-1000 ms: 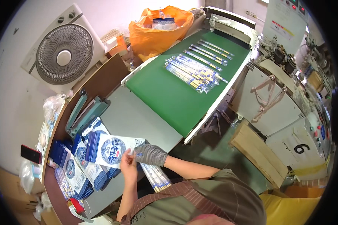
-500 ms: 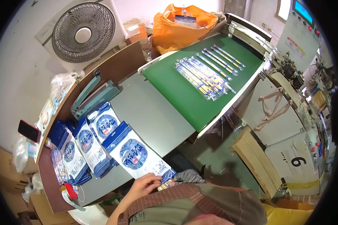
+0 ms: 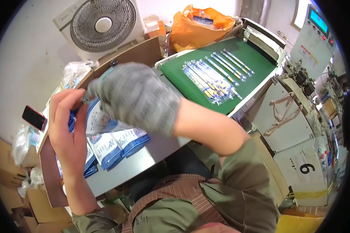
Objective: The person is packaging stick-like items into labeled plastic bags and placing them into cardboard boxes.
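My bare left hand [image 3: 68, 126] is raised over the left part of the table, its thumb and fingertips pinched at the upper edge of a blue-and-white printed plastic bag [image 3: 98, 121]. My right hand [image 3: 138, 99], in a grey knitted glove, closes on the same bag's upper edge, close to the left fingertips. The glove is blurred and hides its own fingers and much of the bag. Beneath the hands, more printed bags [image 3: 107, 149] lie overlapping on the grey tabletop. A teal sealer [image 3: 109, 71] behind the glove is mostly hidden.
Slim wrapped sticks [image 3: 210, 82], resembling packed chopsticks, lie on a green conveyor belt [image 3: 175, 75]. An orange bag [image 3: 186, 33] stands behind it. A brown board [image 3: 149, 50] edges the table near a fan [image 3: 104, 25]. A phone [image 3: 34, 117] is at far left; a machine cabinet [image 3: 289, 120] at right.
Both hands have risen from the table's front edge to above the left side, bringing a printed bag up. The right hand has come into full view, and the whole view has shifted slightly.
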The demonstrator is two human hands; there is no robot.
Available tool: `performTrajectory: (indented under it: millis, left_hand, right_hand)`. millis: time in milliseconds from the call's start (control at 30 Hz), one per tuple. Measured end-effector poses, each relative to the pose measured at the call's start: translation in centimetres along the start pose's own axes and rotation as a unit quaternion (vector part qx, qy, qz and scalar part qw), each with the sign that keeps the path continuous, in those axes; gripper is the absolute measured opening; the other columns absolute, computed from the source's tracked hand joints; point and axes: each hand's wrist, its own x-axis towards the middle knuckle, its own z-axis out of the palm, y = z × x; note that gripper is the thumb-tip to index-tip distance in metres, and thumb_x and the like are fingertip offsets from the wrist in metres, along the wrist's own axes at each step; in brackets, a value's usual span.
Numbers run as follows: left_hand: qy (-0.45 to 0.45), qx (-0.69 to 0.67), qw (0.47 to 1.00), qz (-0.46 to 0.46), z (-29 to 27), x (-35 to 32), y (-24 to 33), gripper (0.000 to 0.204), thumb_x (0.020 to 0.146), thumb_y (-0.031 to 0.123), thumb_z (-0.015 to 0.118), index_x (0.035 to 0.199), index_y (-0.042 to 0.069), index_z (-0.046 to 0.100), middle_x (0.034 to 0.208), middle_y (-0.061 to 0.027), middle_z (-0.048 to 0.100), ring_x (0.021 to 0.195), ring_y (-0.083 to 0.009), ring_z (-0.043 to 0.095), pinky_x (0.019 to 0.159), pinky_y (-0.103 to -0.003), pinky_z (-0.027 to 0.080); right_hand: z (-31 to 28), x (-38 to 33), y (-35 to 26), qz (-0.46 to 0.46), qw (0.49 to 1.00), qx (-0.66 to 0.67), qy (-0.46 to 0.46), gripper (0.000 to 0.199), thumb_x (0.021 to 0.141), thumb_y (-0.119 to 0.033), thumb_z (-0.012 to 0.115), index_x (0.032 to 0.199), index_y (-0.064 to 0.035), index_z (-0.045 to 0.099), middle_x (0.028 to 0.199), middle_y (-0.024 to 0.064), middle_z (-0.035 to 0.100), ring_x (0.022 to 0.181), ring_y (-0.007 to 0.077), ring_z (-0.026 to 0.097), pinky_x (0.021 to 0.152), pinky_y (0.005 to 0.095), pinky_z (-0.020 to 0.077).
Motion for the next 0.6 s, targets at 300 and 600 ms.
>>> performTrajectory:
  millis: [300, 600]
  left_hand:
    - [-0.019, 0.155, 0.987, -0.04, 1.3, -2.8, -10.6, 0.021, 0.077, 0.008, 0.07, 0.073, -0.006, 0.055, 0.122, -0.0148, 0.054, 0.113, -0.0315, 0.05, 0.095, -0.04, 0.039]
    - [-0.146, 0.05, 0.986, -0.058, 2.4, -11.2, -9.8, 0.01, 0.08, -0.01, 0.057, 0.087, -0.003, 0.055, 0.099, -0.0155, 0.064, 0.082, -0.0298, 0.062, 0.069, -0.033, 0.05]
  right_hand:
    - [7.4, 9.5, 4.8, 0.048, 0.994, 0.034, 0.091, 0.022, 0.075, -0.016, 0.067, 0.096, -0.01, 0.066, 0.079, 0.0116, 0.068, 0.077, 0.0285, 0.066, 0.071, 0.0378, 0.0522]
    - [12.0, -4.0, 6.1, -0.038, 0.981, 0.187, 0.023, 0.042, 0.086, -0.022, 0.061, 0.126, -0.0135, 0.053, 0.097, 0.015, 0.064, 0.083, 0.0291, 0.063, 0.075, 0.0392, 0.0505]
